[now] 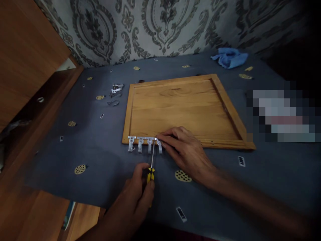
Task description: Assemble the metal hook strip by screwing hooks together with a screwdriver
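Observation:
A wooden panel point(175, 110) with a raised frame lies flat on a dark blue, pineapple-printed sheet. Along the left part of its near edge sits a silver metal hook rack point(140, 139), with several hooks hanging over the edge toward me. My left hand point(134, 197) is closed around the yellow and black handle of a screwdriver point(150, 174). Its shaft points away from me, and the tip reaches the rack near the right-hand hooks. My right hand point(187, 152) rests over the panel's near edge, thumb and fingers pressed together on the rack's right end. The fingertips partly cover that end.
Several small metal pieces point(115, 92) lie left of the panel. A crumpled blue cloth point(230, 58) is at the back right. Brown wooden furniture point(30, 50) borders the left side, and a patterned grey curtain or covering point(135, 30) rises behind.

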A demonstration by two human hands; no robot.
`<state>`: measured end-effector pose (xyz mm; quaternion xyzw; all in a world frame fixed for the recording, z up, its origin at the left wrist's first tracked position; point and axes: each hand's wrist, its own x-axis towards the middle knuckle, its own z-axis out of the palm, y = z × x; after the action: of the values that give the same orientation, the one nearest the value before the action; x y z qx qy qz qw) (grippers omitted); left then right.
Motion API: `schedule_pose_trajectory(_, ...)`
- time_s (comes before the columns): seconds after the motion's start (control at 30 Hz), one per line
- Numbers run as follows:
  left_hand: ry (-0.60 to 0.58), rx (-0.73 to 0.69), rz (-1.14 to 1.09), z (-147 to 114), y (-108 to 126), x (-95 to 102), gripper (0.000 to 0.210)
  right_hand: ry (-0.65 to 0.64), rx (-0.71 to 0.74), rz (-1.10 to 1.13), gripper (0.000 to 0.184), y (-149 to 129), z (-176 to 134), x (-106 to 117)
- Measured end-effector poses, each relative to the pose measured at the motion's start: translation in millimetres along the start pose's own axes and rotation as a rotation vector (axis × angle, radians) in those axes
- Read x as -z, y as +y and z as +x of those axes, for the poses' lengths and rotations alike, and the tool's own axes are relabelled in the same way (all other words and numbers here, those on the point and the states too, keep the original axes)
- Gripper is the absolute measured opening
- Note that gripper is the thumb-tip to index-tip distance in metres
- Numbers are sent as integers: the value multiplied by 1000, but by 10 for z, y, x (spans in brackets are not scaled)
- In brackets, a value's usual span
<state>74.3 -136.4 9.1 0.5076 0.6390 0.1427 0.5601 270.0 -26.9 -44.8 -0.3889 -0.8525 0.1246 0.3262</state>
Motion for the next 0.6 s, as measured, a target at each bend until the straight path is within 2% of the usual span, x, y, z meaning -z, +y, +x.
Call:
schedule_pose_trajectory(0.17, 83, 41, 35, -59, 103, -39, 40, 8, 9, -6, 23, 7, -2, -2)
schedule_pose_trajectory(0.43, 30, 31, 85, 0, 168, -59, 34, 13, 23, 4, 26, 4, 9, -5)
schedule_pose_trajectory(0.6, 57, 10, 97, 8, 93, -51, 36, 9, 20, -3, 26, 2, 7, -5)
